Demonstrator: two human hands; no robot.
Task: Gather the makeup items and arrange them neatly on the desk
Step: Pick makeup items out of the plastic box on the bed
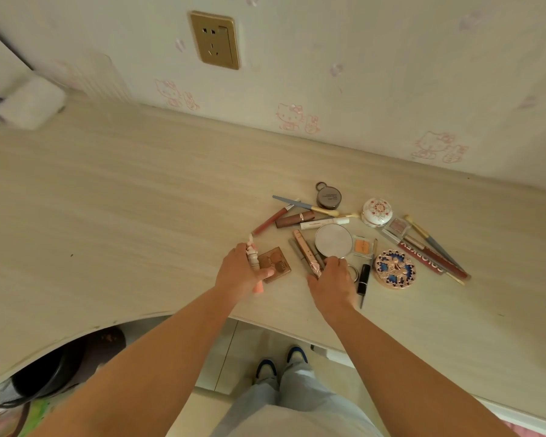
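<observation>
Pink tube point(253, 257) sits pinched in my left hand point(238, 274); my right hand point(333, 280) pinches the rose-gold stick point(308, 253) amid makeup crowding the worktop point(139, 200). Lifting carelessly could roll the black lipstick point(363, 279) off the near edge.

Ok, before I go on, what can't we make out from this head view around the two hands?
- What the right hand holds, if anything: its back hides the fingertips and the near end of the rose-gold tube.
- The small ring: half covered by the same hand.
- The pink-ended tube: its middle is wrapped by the left hand.
- Print on the dark round tin: too small.
</observation>
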